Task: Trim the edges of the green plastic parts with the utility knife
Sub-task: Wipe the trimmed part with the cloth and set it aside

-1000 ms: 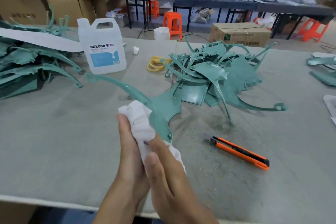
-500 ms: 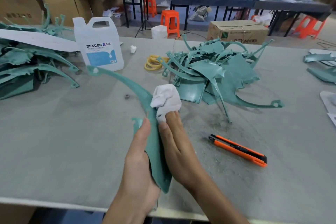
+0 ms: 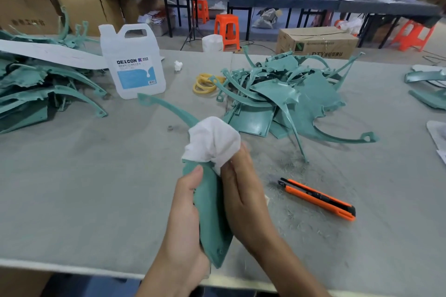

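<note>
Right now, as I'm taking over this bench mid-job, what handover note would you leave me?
Left hand grips a green part by its wide end.
Right hand holds a cloth against that part.
Knife lies on the table, right of the hands, in no hand.
Middle pile lies beyond it, left pile far left; which parts are trimmed, cannot tell.
Shavings round the knife suggest some trimming done.
Left: take the knife, trim edges.

"DEXCON" on the white jug (image 3: 132,60); "DTY" on the cardboard box (image 3: 316,42)
</note>
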